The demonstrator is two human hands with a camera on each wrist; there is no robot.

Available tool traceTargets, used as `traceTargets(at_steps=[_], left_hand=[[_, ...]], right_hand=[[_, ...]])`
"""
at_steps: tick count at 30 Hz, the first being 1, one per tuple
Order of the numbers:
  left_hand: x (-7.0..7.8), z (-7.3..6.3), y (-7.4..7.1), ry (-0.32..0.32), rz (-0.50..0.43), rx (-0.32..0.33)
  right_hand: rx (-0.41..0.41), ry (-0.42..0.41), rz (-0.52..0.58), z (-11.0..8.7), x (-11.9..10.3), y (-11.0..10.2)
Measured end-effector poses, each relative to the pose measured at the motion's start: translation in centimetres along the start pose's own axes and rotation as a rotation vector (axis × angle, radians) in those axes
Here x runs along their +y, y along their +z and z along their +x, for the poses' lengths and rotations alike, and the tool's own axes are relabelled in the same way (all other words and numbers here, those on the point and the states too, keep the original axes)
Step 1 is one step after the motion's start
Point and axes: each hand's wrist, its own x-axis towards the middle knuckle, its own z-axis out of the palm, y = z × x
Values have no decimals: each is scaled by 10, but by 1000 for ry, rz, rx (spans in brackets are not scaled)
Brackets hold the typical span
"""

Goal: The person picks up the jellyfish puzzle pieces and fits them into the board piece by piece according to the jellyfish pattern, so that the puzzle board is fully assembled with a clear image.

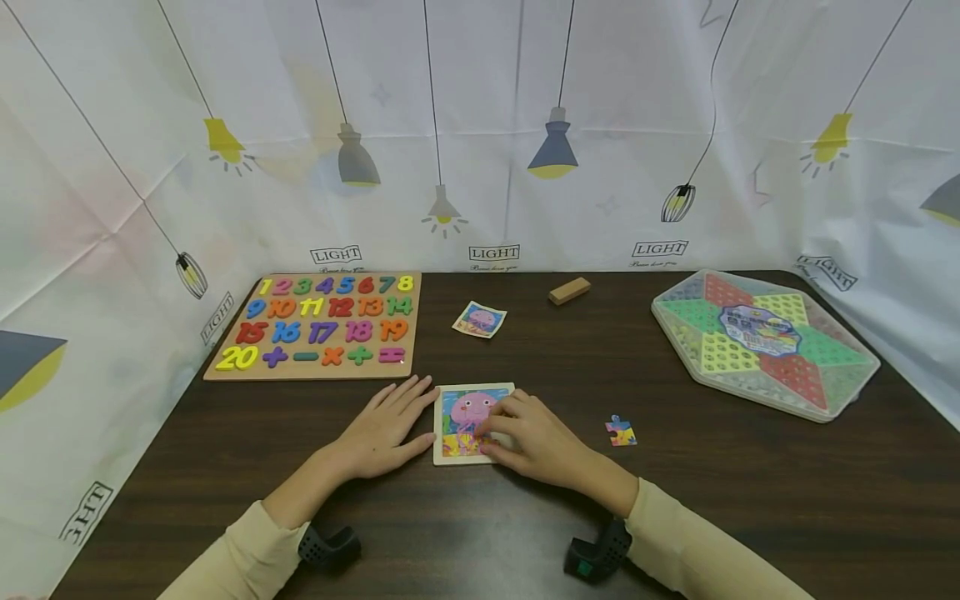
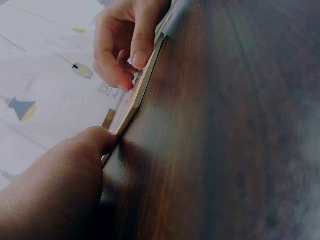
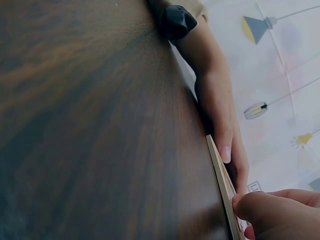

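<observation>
A small square jigsaw puzzle (image 1: 468, 410) in a pale wooden tray, with a pink octopus-like picture, lies between the hands. My left hand (image 1: 387, 429) is spread on the table, its thumb and index finger touching the tray's left edge. Over the puzzle's right side, my right hand (image 1: 528, 437) rests with bent fingers, fingertips on the picture. A gap shows between its thumb and fingers in the left wrist view, and no piece is visible there. That hand hides the puzzle's right part. One loose jigsaw piece (image 1: 621, 431) lies to the right of it.
A number board (image 1: 315, 321) with colourful digits lies at the back left. Behind the puzzle are a small picture card (image 1: 480, 319) and a wooden block (image 1: 569, 291). A hexagonal plastic game box (image 1: 765, 342) occupies the back right, before a lamp-printed cloth (image 1: 480, 100).
</observation>
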Motion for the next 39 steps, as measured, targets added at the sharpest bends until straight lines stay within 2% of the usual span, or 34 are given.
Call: traceTargets(at_steps=[20, 28, 39], left_hand=[[0, 1, 1, -5, 14, -2], [-1, 0, 1, -9, 4, -8], [0, 0, 0, -3, 9, -3]], right_hand=[[5, 6, 0, -2, 3, -5], [17, 6, -3, -10, 7, -12], [-8, 96, -22, -24, 15, -24]])
